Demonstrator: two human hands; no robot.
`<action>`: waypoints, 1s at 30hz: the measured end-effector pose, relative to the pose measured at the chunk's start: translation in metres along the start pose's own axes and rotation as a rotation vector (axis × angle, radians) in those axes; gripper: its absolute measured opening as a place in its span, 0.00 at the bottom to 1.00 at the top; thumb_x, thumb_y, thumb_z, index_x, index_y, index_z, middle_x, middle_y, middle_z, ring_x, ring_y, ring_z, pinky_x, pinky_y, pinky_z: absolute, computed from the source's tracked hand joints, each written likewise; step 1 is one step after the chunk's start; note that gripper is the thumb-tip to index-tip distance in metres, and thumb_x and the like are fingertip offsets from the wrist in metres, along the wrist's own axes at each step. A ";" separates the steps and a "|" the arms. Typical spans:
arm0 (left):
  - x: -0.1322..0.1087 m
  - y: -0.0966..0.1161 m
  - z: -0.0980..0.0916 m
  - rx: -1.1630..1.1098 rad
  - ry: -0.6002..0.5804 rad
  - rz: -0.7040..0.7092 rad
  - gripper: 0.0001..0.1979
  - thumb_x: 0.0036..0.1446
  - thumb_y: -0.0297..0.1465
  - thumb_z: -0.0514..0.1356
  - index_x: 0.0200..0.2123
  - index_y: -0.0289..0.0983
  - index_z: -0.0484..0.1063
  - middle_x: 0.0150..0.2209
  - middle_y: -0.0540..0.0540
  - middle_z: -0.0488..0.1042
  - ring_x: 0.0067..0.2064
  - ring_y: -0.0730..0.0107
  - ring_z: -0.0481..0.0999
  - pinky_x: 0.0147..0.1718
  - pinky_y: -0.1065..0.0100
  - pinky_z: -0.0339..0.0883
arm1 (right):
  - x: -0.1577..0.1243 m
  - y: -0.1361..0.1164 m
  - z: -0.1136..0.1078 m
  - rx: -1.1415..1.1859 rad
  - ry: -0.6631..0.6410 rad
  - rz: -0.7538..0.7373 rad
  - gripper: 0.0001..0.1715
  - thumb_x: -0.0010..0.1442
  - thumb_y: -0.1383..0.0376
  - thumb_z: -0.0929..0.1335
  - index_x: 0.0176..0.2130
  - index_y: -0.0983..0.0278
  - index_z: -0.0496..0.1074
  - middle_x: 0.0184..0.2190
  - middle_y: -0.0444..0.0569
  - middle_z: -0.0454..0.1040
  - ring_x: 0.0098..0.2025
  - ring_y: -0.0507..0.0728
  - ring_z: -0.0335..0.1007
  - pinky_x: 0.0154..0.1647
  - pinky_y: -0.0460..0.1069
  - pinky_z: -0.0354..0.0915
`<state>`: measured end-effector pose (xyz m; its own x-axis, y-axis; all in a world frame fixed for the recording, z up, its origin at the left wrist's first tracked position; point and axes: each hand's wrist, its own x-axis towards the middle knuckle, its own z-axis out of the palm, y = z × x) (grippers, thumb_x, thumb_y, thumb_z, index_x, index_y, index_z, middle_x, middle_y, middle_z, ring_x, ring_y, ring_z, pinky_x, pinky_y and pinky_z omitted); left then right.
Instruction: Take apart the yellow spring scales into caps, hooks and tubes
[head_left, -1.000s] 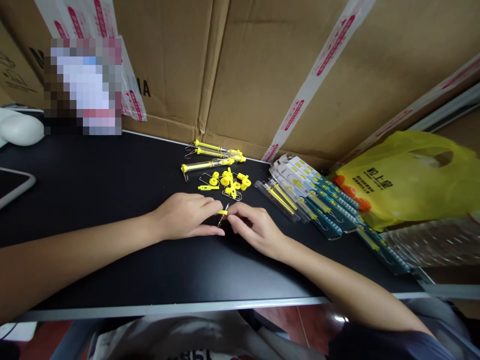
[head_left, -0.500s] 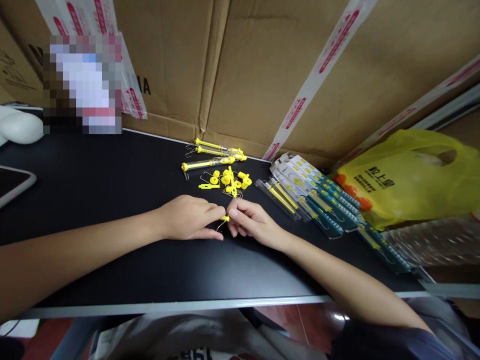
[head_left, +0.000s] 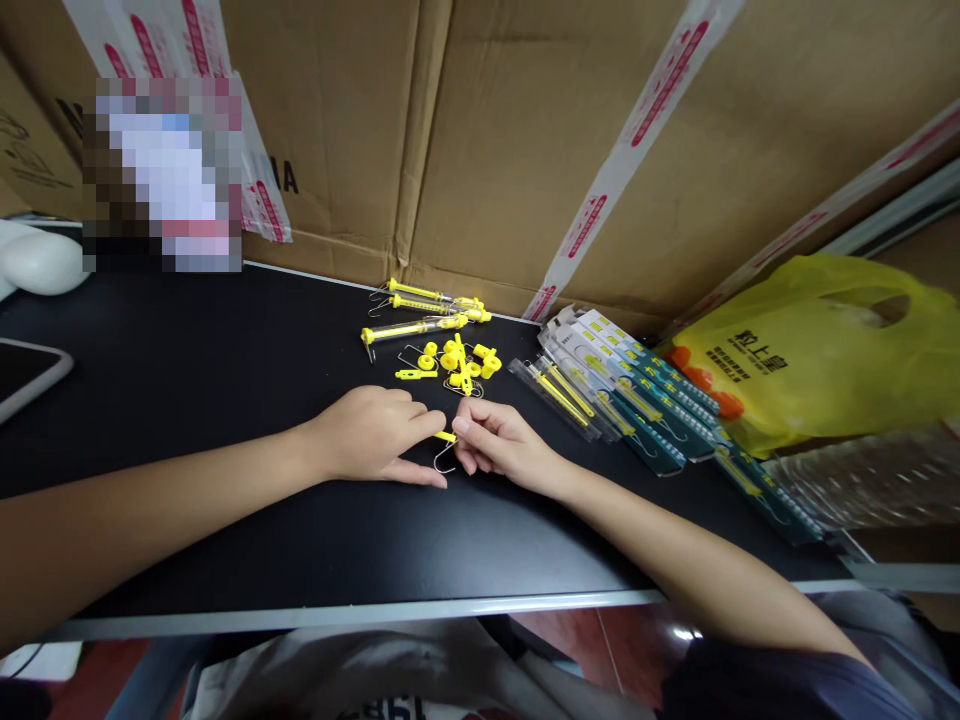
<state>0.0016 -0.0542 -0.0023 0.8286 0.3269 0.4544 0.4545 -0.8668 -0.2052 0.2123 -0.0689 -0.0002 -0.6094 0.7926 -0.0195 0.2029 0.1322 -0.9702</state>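
Between my two hands, a small yellow plastic piece (head_left: 445,437) shows, with a thin metal hook (head_left: 444,462) hanging below it. My left hand (head_left: 375,435) has its fingers curled on the left end of the piece, the thumb stretched out underneath. At its right end, my right hand (head_left: 499,445) pinches with thumb and fingertips; the exact grip point is hidden. Just beyond my hands lies a pile of loose yellow plastic parts (head_left: 455,355) and bent wire hooks. Behind that pile, several yellow-and-clear spring scales (head_left: 416,328) lie side by side.
To the right are clear tubes with yellow strips (head_left: 562,395) and overlapping green-and-white boxes (head_left: 637,385). A yellow plastic bag (head_left: 832,370) stands farther right. Cardboard boxes (head_left: 540,130) wall off the back. A phone-like device (head_left: 34,375) lies at left on the black table (head_left: 225,380).
The metal hook now hangs more plainly in the gap between my hands. My left fingers have shifted slightly left, baring more of the yellow piece. The view has moved a little.
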 end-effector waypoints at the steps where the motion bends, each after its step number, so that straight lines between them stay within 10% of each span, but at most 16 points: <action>1: 0.000 0.000 0.000 0.010 0.027 -0.007 0.26 0.57 0.54 0.49 0.27 0.36 0.65 0.21 0.51 0.68 0.24 0.70 0.67 0.22 0.69 0.51 | 0.000 0.000 0.001 0.001 0.002 -0.003 0.20 0.63 0.53 0.61 0.27 0.64 0.58 0.18 0.39 0.67 0.16 0.44 0.51 0.17 0.41 0.49; 30: -0.001 -0.001 0.007 -0.046 0.002 0.069 0.26 0.59 0.53 0.47 0.28 0.36 0.65 0.19 0.52 0.70 0.21 0.71 0.71 0.18 0.71 0.51 | -0.002 -0.007 0.002 -0.080 -0.089 -0.009 0.23 0.64 0.52 0.61 0.24 0.64 0.57 0.17 0.37 0.61 0.19 0.45 0.51 0.23 0.43 0.52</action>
<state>0.0023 -0.0514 -0.0085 0.8570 0.2648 0.4421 0.3807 -0.9036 -0.1966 0.2110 -0.0725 0.0064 -0.6764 0.7357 -0.0353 0.2552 0.1891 -0.9482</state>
